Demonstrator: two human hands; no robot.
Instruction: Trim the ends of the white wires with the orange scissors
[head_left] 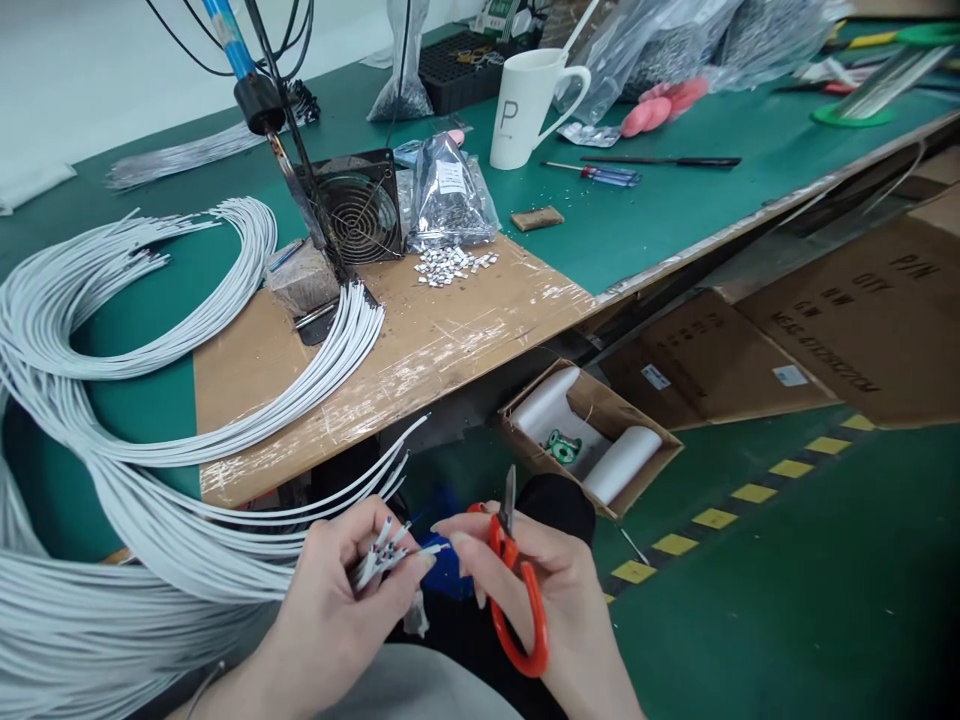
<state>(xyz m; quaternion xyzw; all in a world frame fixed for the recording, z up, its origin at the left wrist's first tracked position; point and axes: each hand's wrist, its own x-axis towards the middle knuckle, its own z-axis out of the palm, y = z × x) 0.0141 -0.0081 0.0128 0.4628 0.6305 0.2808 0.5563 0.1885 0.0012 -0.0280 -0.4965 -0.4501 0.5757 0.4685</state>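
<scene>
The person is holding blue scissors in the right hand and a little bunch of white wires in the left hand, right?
Almost. The scissors in the right hand have red handles, not blue, as the head view shows. The left hand does hold a little bunch of white wires.

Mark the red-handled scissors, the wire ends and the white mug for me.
red-handled scissors (525,600): head view, on the red handle loop in the right hand.
wire ends (386,555): head view, on the pinched tips in the left hand.
white mug (521,110): head view, on its side wall.
</scene>
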